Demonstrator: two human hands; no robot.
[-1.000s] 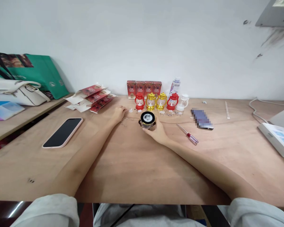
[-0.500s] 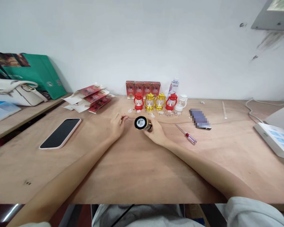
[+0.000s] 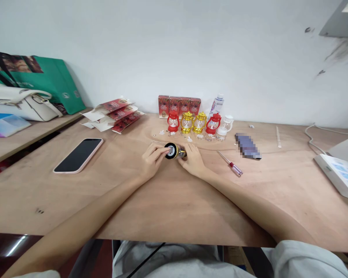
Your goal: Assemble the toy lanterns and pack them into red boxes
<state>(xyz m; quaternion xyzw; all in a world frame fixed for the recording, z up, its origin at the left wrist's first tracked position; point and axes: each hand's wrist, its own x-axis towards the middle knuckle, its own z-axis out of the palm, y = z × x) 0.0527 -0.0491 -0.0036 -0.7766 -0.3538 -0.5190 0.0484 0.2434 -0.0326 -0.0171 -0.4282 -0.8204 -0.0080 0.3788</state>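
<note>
A black and gold lantern (image 3: 171, 151) lies tipped over above the table, its round base with a pale centre facing me. My right hand (image 3: 192, 159) is wrapped round its clear body from the right. The fingers of my left hand (image 3: 154, 157) are pinched together at the base's centre; whatever small thing they hold is too hidden to name. Behind stand a red lantern (image 3: 173, 122), two gold lanterns (image 3: 186, 122), another red lantern (image 3: 213, 124) and a white lantern (image 3: 225, 126). Small loose parts (image 3: 189, 139) are scattered in front of them.
A screwdriver (image 3: 235, 168) and a phone (image 3: 248, 146) lie to the right, a pink-edged phone (image 3: 79, 155) to the left. Flattened boxes (image 3: 116, 115), upright red boxes (image 3: 179, 105) and a bottle (image 3: 216, 105) are further back. A white device (image 3: 338, 175) sits far right.
My left hand has moved right, from beside the lantern onto its base. My right hand still holds the lantern. The whole view has shifted slightly.
</note>
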